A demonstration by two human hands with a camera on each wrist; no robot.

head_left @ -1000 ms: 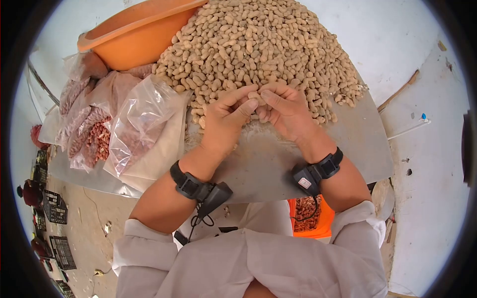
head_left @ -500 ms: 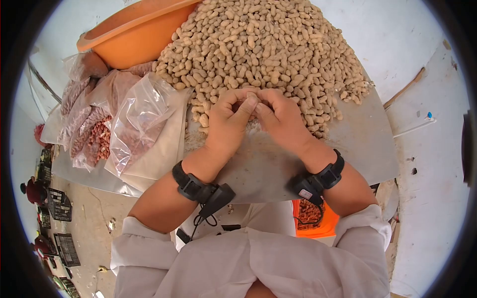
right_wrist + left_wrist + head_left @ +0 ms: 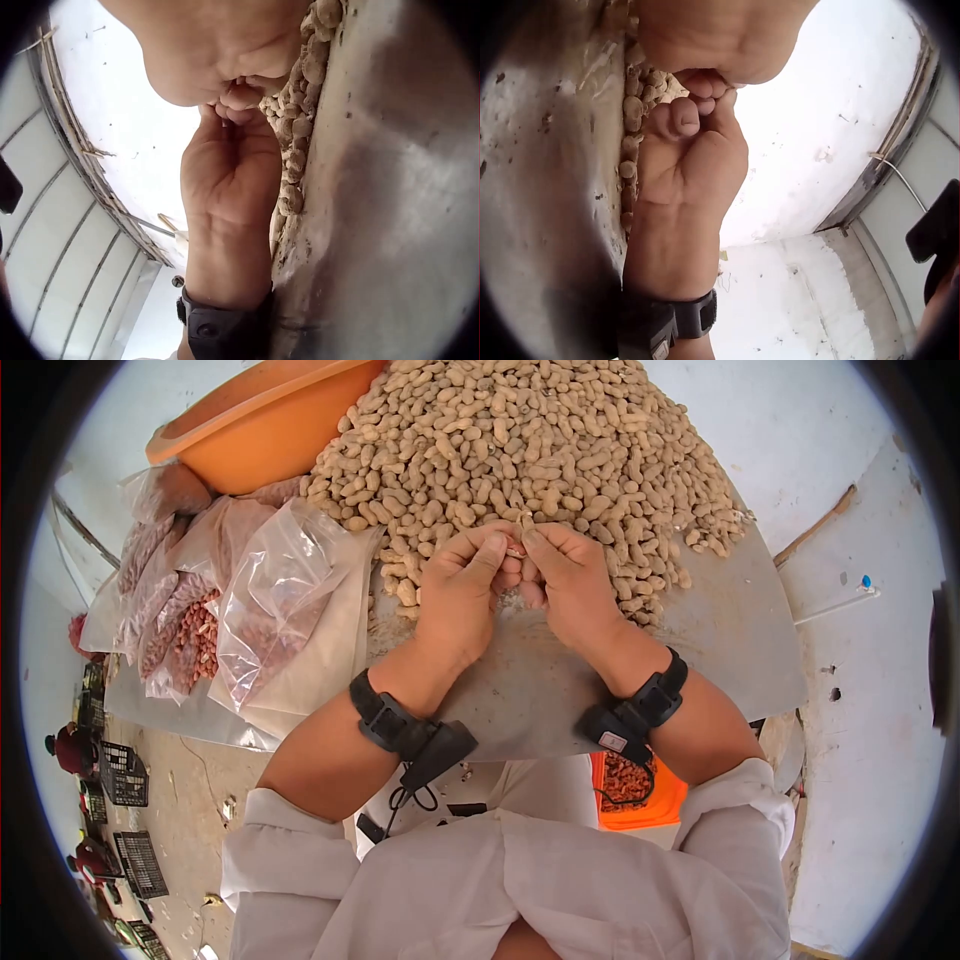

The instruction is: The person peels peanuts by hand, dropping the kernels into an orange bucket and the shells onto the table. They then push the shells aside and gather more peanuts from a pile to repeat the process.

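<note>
My left hand (image 3: 452,595) and right hand (image 3: 582,588) meet in the head view at the near edge of a heap of unshelled peanuts (image 3: 520,440). Between the left thumb and fingers a peanut (image 3: 515,548) shows its reddish kernel. The right thumb and forefinger pinch a pale bit of peanut shell (image 3: 527,520) beside it. In the left wrist view the right hand (image 3: 686,161) has its fingers curled in. The right wrist view shows the left hand (image 3: 229,169) palm side, fingertips close to the right hand's; the peanut is mostly hidden there.
Clear bags (image 3: 285,595) of reddish kernels lie on the metal table (image 3: 700,660) at the left, with an orange tub (image 3: 275,435) behind them. An orange container (image 3: 650,812) with reddish bits stands below the table's front edge. Black crates (image 3: 123,775) stand on the floor, left.
The hands had closed together over the peanut half a second ago. Now their fingertips have parted a little, exposing a reddish kernel, and the right fingers hold a shell piece.
</note>
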